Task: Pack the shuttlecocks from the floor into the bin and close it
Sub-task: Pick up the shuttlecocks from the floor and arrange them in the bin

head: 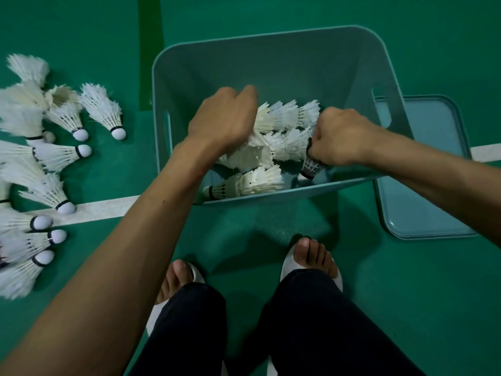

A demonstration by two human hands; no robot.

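Green floor (pixel 423 294) carries a grey-blue bin (pixel 244 58) — open, its lid (pixel 423 207) lying flat just beside it on the right. We note the right grip (pixel 339 139) curled round a shuttlecock (pixel 311 166) by the near wall. The left grip (pixel 225 118) is curled over the packed shuttlecocks (pixel 284 118) — whether it holds one, we cannot tell. Loose shuttlecocks (pixel 59 156) lie left of the bin.

Floor (pixel 433 308): green sports surface, matte. White line (pixel 103 210) crosses it left to right, slightly tilted. Darker green band (pixel 150 50) runs up to the top edge, possibly tape or paint. Light dim and even, with soft shadows.
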